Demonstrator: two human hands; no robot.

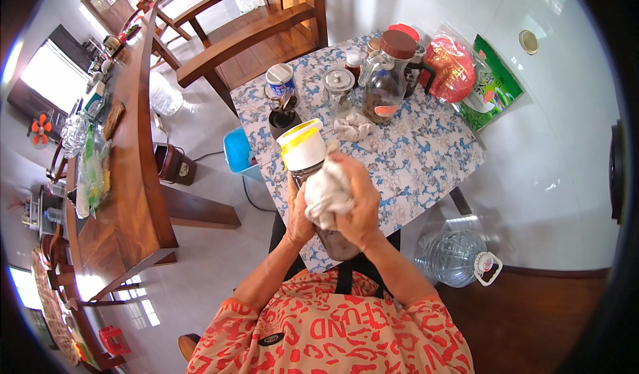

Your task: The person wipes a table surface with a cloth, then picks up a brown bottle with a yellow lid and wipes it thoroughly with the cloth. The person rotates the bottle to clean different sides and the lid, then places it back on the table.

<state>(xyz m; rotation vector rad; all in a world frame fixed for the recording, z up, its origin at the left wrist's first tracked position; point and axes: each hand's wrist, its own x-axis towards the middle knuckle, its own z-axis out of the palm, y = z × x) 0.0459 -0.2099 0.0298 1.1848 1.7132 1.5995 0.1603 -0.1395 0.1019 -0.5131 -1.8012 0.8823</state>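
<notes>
Tilted in front of my chest is a dark see-through jar (338,246) with a white and yellow lid (301,145). My left hand (297,214) is closed round the jar's left side. A crumpled off-white cloth (329,194) is bunched in my right hand (359,201), pressed against the jar below its lid. The cloth hides part of the jar and some of my fingers. Just beyond the lid stands a dark cup (284,119) with utensils in it. Past the cloth, another crumpled whitish cloth (353,127) lies on the table by a glass jar with a lid (339,89).
The flowered tabletop (426,174) also bears a glass pitcher with a brown lid (384,94), a blue and white can (280,79), a red package (450,67) and a green packet (492,87). A wooden chair (246,41) stands behind. A large water bottle (452,257) lies on the floor at right.
</notes>
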